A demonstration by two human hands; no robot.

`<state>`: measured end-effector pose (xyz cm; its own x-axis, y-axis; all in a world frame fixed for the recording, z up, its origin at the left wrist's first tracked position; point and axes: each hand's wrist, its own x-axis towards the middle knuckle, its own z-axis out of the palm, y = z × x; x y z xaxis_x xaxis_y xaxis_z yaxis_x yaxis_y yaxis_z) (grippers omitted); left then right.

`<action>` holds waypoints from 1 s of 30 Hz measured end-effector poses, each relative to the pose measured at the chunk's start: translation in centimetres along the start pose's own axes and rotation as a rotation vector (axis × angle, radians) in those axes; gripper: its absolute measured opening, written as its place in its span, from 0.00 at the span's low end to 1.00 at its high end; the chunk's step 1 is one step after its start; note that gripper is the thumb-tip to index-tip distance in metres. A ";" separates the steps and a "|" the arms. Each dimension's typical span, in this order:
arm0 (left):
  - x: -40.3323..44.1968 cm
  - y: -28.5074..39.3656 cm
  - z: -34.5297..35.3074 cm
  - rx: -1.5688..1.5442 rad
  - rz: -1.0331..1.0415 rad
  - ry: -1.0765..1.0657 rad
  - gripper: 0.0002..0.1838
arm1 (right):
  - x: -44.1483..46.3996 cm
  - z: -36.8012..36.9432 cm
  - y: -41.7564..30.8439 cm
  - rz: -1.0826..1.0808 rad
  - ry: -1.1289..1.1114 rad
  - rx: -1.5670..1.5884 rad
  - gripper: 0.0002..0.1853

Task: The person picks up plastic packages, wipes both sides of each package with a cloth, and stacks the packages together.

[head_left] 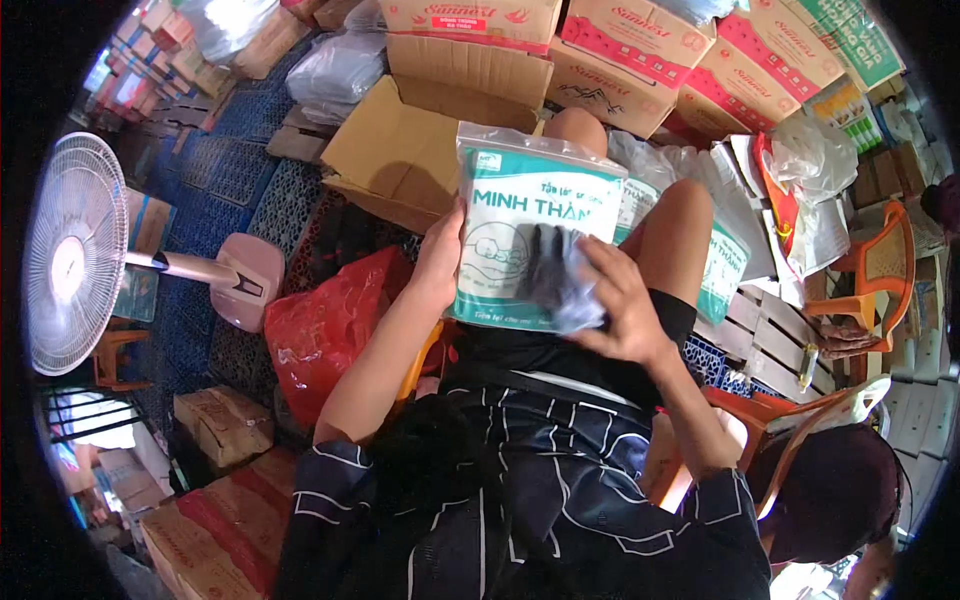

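My left hand (440,255) grips the left edge of a flat green-and-white plastic zip bag (500,190) printed "MINH THÀNH", held upright above my lap. In my right hand (625,305) is a bunched grey-blue cloth (565,285), pressed against the front of the bag. The fingers of that hand curl over the cloth, and part of the print is covered. Similar green-and-white packs (725,270) lie beside my right leg. Past the bag, an open cardboard box (375,205) stands on the floor.
A red plastic bag (320,340) sits by my left arm, with a standing fan (75,260) further left. Printed cartons (640,45) are stacked at the back. An orange chair (895,265) stands at right. At lower right a person in dark headwear (830,495) is partly visible.
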<state>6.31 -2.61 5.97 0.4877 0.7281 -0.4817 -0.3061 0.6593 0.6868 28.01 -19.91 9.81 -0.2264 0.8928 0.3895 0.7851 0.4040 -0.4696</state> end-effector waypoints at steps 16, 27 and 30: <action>0.2 0.3 0.3 0.051 -0.022 0.046 0.25 | 5.7 -1.9 6.5 0.354 0.356 0.295 0.30; 0.7 -0.2 -0.6 -0.017 -0.054 0.005 0.25 | -0.1 2.4 -1.2 0.087 -0.024 0.283 0.31; 0.0 0.1 0.4 -0.063 -0.021 -0.013 0.24 | -2.9 2.4 -4.4 0.086 -0.172 0.466 0.32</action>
<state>6.60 -2.60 6.19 0.5051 0.7115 -0.4885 -0.3460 0.6855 0.6407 23.86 -23.74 8.86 -0.2948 0.9310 0.2154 0.4731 0.3380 -0.8136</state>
